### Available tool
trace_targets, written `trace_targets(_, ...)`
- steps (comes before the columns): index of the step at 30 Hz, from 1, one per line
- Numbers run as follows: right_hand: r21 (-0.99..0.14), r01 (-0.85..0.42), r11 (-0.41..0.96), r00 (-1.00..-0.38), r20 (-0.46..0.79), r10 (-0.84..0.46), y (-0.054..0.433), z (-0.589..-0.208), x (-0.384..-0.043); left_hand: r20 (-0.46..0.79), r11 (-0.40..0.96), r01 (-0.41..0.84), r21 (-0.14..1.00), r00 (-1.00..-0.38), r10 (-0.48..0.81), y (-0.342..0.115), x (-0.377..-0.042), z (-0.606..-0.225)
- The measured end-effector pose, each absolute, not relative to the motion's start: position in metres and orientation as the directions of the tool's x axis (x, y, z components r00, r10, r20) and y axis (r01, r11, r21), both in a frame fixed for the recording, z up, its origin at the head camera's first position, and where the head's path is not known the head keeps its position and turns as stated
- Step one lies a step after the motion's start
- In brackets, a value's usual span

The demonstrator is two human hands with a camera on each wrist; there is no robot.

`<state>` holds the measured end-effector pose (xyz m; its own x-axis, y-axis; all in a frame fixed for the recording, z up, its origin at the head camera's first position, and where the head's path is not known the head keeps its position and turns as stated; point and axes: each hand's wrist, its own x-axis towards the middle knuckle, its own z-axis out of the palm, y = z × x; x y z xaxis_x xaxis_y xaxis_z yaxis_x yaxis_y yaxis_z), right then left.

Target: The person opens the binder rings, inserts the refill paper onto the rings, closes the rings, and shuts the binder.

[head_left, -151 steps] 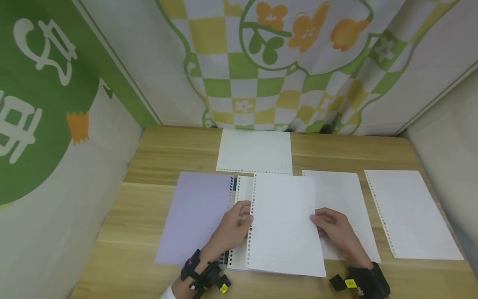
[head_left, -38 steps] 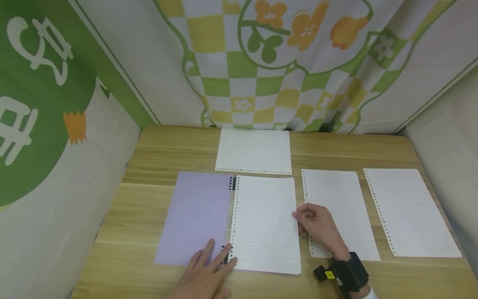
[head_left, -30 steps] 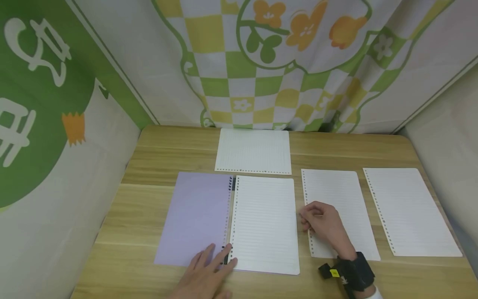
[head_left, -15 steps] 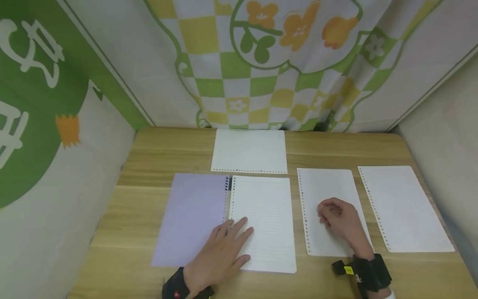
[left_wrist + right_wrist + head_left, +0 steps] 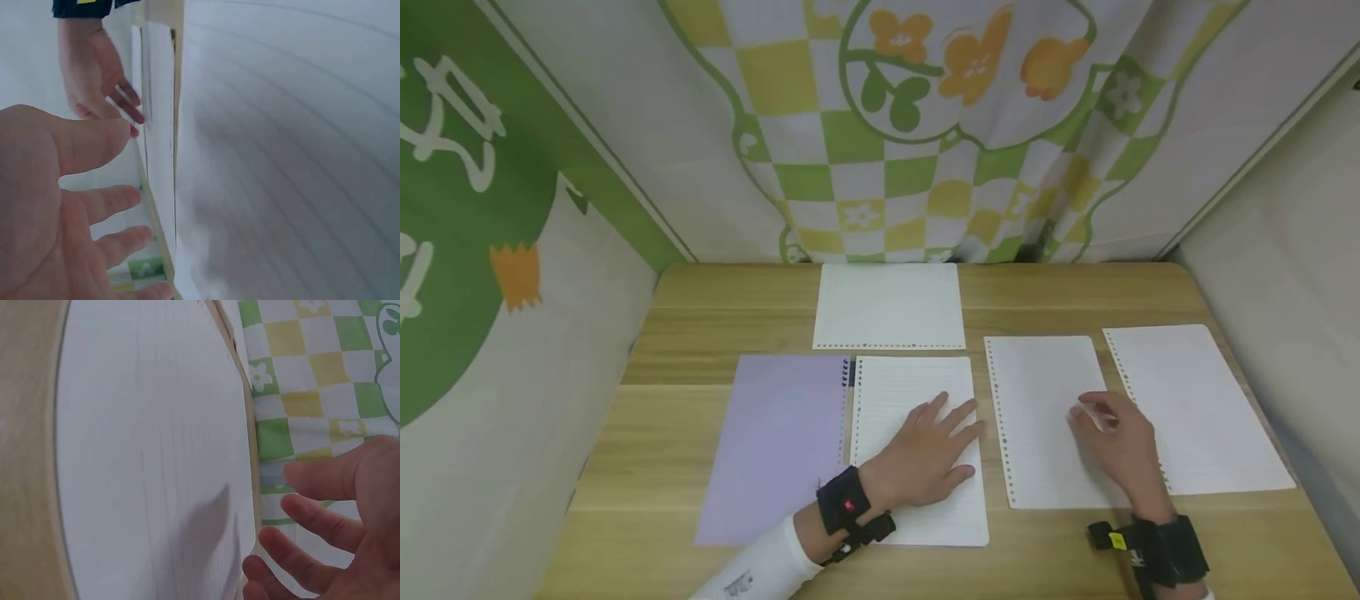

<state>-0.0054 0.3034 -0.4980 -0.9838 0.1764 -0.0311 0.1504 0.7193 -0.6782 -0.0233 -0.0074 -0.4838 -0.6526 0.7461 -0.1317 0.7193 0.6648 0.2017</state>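
Observation:
Over the white lined page (image 5: 917, 375) of an opened loose-leaf notebook, my left hand (image 5: 925, 454) has its fingers spread. In the left wrist view a gap shows between those fingers (image 5: 119, 203) and the lined paper (image 5: 281, 156). The notebook's purple cover (image 5: 775, 442) lies flat to the left, with dark binder rings (image 5: 846, 372) near the top of the fold. My right hand (image 5: 1120, 437) hovers above a loose punched sheet (image 5: 1037, 417), fingers loosely bent and holding nothing. In the right wrist view its fingers (image 5: 306, 562) are apart from the paper.
Another loose punched sheet (image 5: 1202, 400) lies at the far right of the wooden table (image 5: 647, 467). One more sheet (image 5: 887, 304) lies sideways at the back edge, before a checked curtain (image 5: 865, 179). Walls stand on both sides.
Both hands held a sheet over the notebook earlier; that sheet now lies on the page stack. The left hand has moved up and right across the page, the right hand rightward off its edge.

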Motion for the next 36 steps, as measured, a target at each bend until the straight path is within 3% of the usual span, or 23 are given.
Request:
trace_targets(7, -0.671, 0.168, 0.722, -0.97, 0.017, 0.242, 0.313, -0.499, 0.003, -0.105, 0.603, 0.79, 0.11, -0.594, 0.797, 0.021, -0.015, -0.494)
trace_targets(17, -0.74, 0.389, 0.549, -0.9, -0.177, 0.399, 0.32, -0.491, 0.0, -0.103, 0.593, 0.805, 0.027, -0.588, 0.802, 0.03, -0.008, -0.495)
trace_targets(23, -0.735, 0.434, 0.52, -0.876, -0.21, 0.434, 0.325, -0.492, 0.002, -0.121, 0.595, 0.803, 0.019, -0.589, 0.799, 0.033, -0.007, -0.494)
trace_targets(31, -0.705, 0.383, 0.597, -0.915, -0.202, 0.349, 0.341, -0.498, 0.003, -0.168, 0.624, 0.78, 0.032, -0.612, 0.773, 0.035, -0.004, -0.496)
trace_targets(36, -0.663, 0.413, 0.625, -0.911, -0.305, 0.277, 0.352, -0.497, 0.005, -0.19, 0.636, 0.769, 0.062, -0.617, 0.764, 0.034, -0.003, -0.495)
